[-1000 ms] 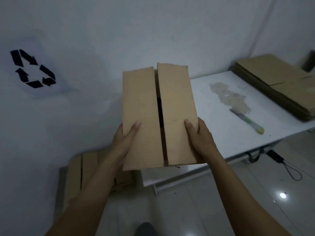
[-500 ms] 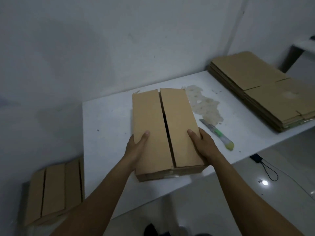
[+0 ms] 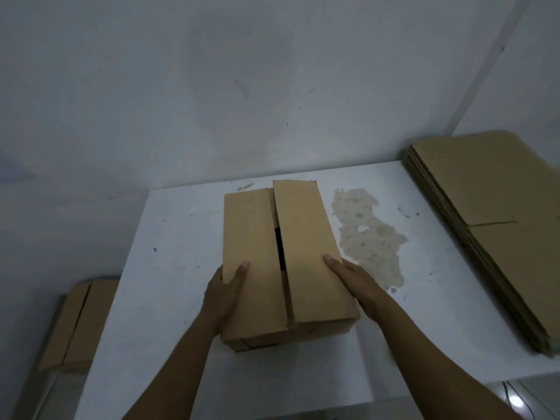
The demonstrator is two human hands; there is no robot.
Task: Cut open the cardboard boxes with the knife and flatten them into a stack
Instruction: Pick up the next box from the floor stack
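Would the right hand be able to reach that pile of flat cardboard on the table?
Probably yes, once it lets go: the right hand grips the box by its side, and only a stained patch of the table shows between it and the pile.

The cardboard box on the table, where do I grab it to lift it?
Take the cardboard box by its two long side walls, one hand from each side, as the left hand and right hand do here. The top flaps lie unsealed with a gap between them, so they would likely bend if pulled; the walls look firmer.
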